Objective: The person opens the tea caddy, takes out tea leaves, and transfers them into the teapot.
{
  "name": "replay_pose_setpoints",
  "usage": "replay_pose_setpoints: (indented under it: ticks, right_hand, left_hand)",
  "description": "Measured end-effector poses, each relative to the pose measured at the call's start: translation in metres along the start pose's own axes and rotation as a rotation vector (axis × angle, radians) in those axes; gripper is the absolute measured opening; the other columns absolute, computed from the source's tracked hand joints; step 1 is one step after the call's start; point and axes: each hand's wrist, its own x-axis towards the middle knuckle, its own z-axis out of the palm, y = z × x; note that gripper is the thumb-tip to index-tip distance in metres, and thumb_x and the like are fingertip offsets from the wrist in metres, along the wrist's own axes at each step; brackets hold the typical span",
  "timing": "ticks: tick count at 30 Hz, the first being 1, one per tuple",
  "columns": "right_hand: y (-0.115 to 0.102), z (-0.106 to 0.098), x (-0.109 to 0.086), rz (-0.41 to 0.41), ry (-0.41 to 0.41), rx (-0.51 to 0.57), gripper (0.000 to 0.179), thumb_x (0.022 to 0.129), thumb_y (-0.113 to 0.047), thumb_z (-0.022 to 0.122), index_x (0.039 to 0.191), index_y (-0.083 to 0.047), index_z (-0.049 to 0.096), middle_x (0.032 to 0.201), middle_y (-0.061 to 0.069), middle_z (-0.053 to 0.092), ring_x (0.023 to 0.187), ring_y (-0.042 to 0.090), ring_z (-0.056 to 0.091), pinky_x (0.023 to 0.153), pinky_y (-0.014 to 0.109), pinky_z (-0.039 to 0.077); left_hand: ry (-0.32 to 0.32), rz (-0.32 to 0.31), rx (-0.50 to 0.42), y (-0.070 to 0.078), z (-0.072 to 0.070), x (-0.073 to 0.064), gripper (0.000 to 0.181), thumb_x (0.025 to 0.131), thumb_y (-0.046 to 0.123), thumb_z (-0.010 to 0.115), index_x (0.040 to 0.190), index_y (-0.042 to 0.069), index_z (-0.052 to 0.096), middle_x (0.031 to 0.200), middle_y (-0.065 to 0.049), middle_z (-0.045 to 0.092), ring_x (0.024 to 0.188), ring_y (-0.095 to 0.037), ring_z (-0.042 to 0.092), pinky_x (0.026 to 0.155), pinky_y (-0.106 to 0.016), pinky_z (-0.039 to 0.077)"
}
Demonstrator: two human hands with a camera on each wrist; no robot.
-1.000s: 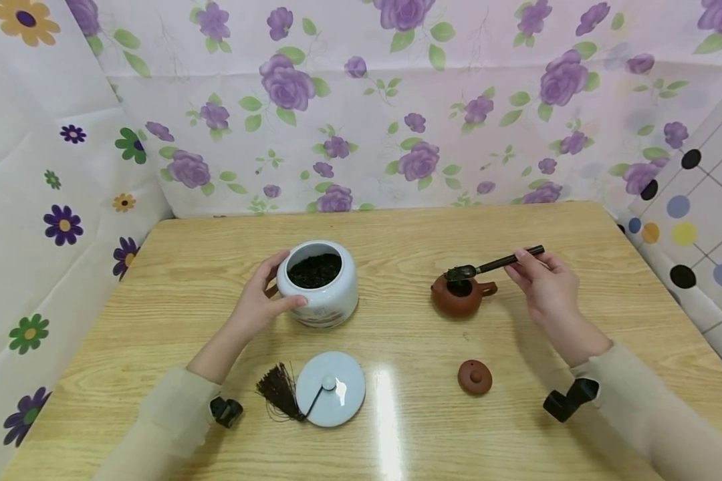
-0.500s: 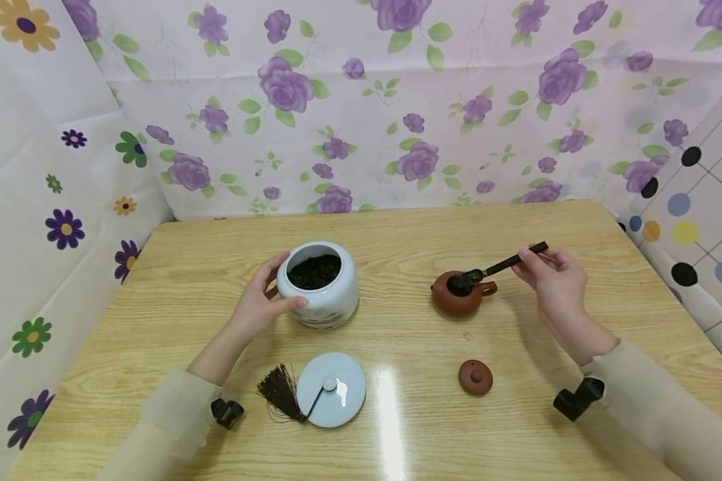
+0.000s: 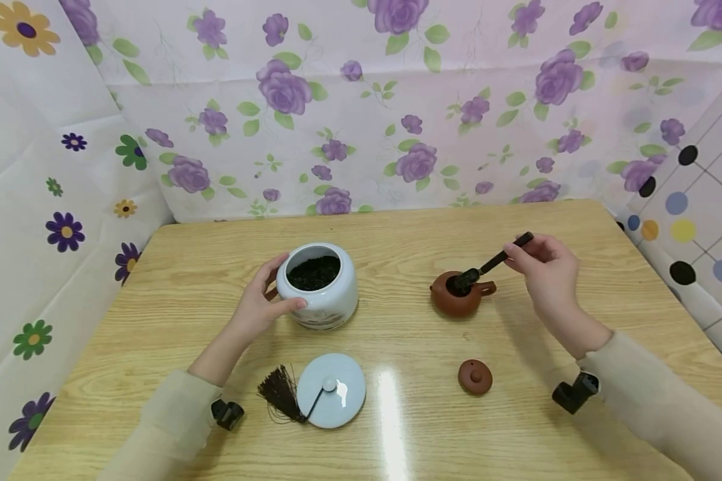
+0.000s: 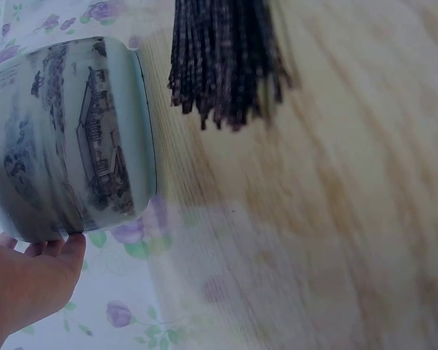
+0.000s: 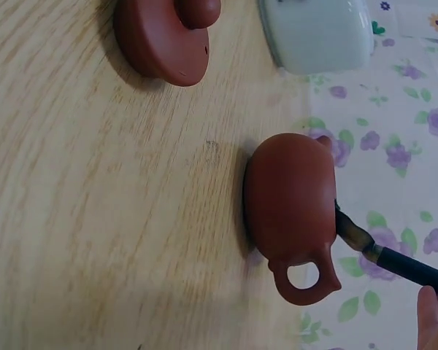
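Note:
My left hand [image 3: 259, 304] grips the side of a white porcelain jar [image 3: 332, 304], thumb on the near side and fingers behind. Dark tea leaves [image 3: 314, 272] lie inside it. In the left wrist view the jar [image 4: 66, 138] shows a printed building scene. My right hand [image 3: 550, 280] pinches the dark handle of a tea scoop [image 3: 498, 259] between thumb and fingers. The scoop slants down, its head in the mouth of a reddish-brown clay teapot [image 3: 454, 306]. From the right wrist view, the scoop tip is hidden inside the teapot [image 5: 292, 197].
The white jar lid [image 3: 344, 404] lies nearer me, with a dark brown tassel [image 3: 279, 393] to its left. A small clay teapot lid [image 3: 475, 377] rests in front of the teapot. Flowered cloth [image 3: 361, 133] hangs behind the wooden table [image 3: 421, 414].
The scoop went from nearly level above the teapot mouth, bearing leaves, to tilted steeply into it. My right hand moved right, then slightly back left. The left hand stayed on the jar.

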Motion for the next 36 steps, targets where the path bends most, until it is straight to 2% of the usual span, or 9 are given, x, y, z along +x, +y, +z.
replay_pose_setpoints:
  ticks: [7,12,20,25,32,36]
  right_hand:
    - [-0.005,0.008,-0.003,-0.133,-0.029,-0.212,0.012,0.081,-0.007,0.075,0.089,-0.006,0.066,0.079,-0.008,0.066,0.072,0.003,0.064,0.068,0.014,0.057]
    - [-0.006,0.009,-0.004,-0.146,-0.029,-0.258,0.011,0.083,-0.009,0.074,0.089,-0.007,0.066,0.079,-0.010,0.066,0.072,0.002,0.064,0.068,0.012,0.056]
    - [-0.009,0.005,-0.001,-0.104,-0.020,-0.165,0.015,0.083,-0.009,0.074,0.095,-0.008,0.065,0.083,-0.005,0.065,0.076,0.004,0.065,0.069,0.015,0.057]
    - [-0.013,-0.002,0.001,-0.076,-0.024,-0.085,0.016,0.083,-0.007,0.073,0.097,-0.008,0.067,0.083,-0.004,0.066,0.073,0.005,0.067,0.067,0.018,0.058]
    - [-0.022,-0.019,0.004,0.104,-0.053,0.134,0.016,0.082,-0.003,0.072,0.096,-0.004,0.062,0.080,-0.001,0.068,0.069,0.010,0.069,0.067,0.023,0.059]
    - [-0.024,-0.031,0.006,0.180,-0.066,0.186,0.012,0.082,-0.003,0.072,0.091,-0.005,0.065,0.079,0.000,0.068,0.070,0.012,0.070,0.067,0.023,0.059]
  left_hand:
    - [0.001,0.001,-0.008,0.001,-0.001,-0.001,0.084,0.083,0.006,0.073,0.151,0.008,0.025,0.149,-0.015,0.031,0.137,-0.031,0.030,0.115,-0.050,0.029]
    - [0.005,0.003,-0.003,0.001,-0.001,0.000,0.084,0.083,0.006,0.073,0.151,0.009,0.025,0.149,-0.015,0.032,0.137,-0.031,0.031,0.115,-0.050,0.029]
    - [0.004,0.007,-0.011,-0.002,-0.001,-0.001,0.084,0.082,0.007,0.074,0.150,0.007,0.025,0.149,-0.015,0.031,0.137,-0.032,0.030,0.115,-0.050,0.028]
    - [0.004,0.007,-0.006,-0.003,-0.001,-0.001,0.084,0.082,0.007,0.074,0.150,0.008,0.025,0.149,-0.015,0.032,0.136,-0.032,0.031,0.115,-0.050,0.029]
    - [0.003,0.011,-0.009,-0.002,-0.001,-0.001,0.085,0.081,0.007,0.075,0.151,0.009,0.025,0.149,-0.013,0.032,0.137,-0.029,0.031,0.115,-0.049,0.030]
    - [0.001,0.009,-0.001,-0.001,-0.001,-0.001,0.085,0.082,0.008,0.075,0.151,0.009,0.025,0.150,-0.013,0.032,0.137,-0.029,0.030,0.115,-0.049,0.029]
